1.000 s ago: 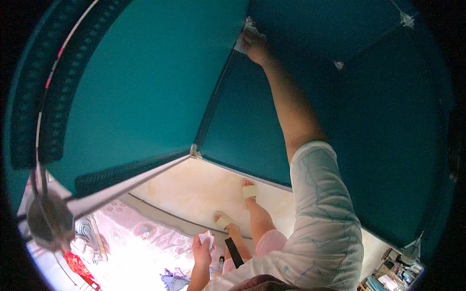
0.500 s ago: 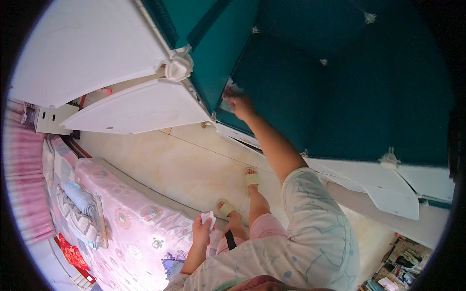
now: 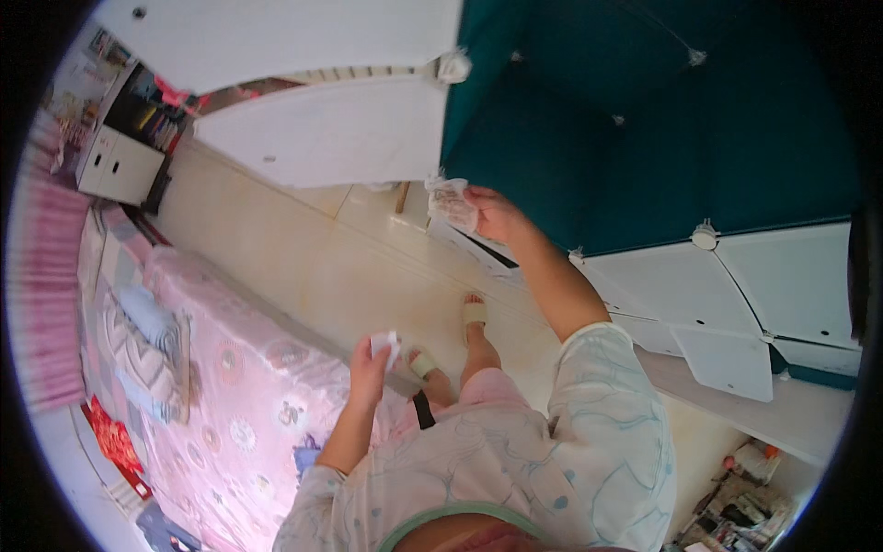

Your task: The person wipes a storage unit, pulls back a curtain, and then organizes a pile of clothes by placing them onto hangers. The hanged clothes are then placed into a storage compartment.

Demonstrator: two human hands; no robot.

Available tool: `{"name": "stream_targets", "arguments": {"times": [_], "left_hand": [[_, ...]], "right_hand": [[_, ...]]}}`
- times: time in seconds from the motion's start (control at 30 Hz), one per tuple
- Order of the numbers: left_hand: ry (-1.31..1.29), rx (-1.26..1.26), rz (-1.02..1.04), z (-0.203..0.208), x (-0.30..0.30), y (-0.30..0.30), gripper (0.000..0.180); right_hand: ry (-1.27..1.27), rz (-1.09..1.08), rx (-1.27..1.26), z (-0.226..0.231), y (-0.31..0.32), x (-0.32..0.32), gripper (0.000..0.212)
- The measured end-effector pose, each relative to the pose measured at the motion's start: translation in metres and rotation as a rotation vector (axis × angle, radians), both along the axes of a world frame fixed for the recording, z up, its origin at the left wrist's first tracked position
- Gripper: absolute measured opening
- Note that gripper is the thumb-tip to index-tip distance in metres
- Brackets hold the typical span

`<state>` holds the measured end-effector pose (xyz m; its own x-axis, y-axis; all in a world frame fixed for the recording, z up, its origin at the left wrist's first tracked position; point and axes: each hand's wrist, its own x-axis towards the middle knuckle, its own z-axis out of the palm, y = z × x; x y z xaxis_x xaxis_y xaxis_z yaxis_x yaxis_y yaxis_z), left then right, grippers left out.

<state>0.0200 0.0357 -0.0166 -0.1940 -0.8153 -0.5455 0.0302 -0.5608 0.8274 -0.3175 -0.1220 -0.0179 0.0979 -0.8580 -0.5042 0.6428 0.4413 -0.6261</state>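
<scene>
My right hand (image 3: 497,216) is closed on the edge of a thin white wipe (image 3: 452,204), which hangs spread out and shows brownish smudges. It is held at the near left corner of a cube cabinet with a dark teal top (image 3: 570,175), close to a white corner connector. Lower down, beside the bed, my left hand (image 3: 366,373) is closed around a folded white tissue (image 3: 388,344) that sticks out past the fingers.
White cabinet panels (image 3: 322,133) stick out at the upper left; more white doors (image 3: 681,285) line the right. A bed with a pink patterned cover (image 3: 244,405) stands at the left, folded bedding on it. A small white cabinet (image 3: 120,167) stands beyond.
My right hand has come off the teal surface near the corner to the cabinet's edge, and the wipe's smudged face now shows. My left hand has risen slightly; the view has shifted.
</scene>
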Motion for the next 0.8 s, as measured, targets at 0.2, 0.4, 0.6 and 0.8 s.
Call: {"name": "stream_targets", "arguments": {"times": [0.2, 0.4, 0.6, 0.8], "left_hand": [[0.247, 0.0, 0.09, 0.06, -0.051, -0.07, 0.032], [0.943, 0.324, 0.179, 0.063, -0.061, -0.086, 0.025], [1.227, 0.421, 0.194, 0.044, -0.038, -0.059, 0.016], [0.699, 0.162, -0.061, 0.041, -0.031, -0.046, 0.02]], "right_hand": [[-0.478, 0.123, -0.11, 0.059, 0.058, 0.041, 0.037], [-0.533, 0.183, -0.037, 0.068, 0.079, 0.063, 0.035], [-0.272, 0.092, 0.105, 0.072, 0.091, 0.094, 0.021], [0.772, 0.179, -0.144, 0.042, 0.085, 0.131, 0.013]]}}
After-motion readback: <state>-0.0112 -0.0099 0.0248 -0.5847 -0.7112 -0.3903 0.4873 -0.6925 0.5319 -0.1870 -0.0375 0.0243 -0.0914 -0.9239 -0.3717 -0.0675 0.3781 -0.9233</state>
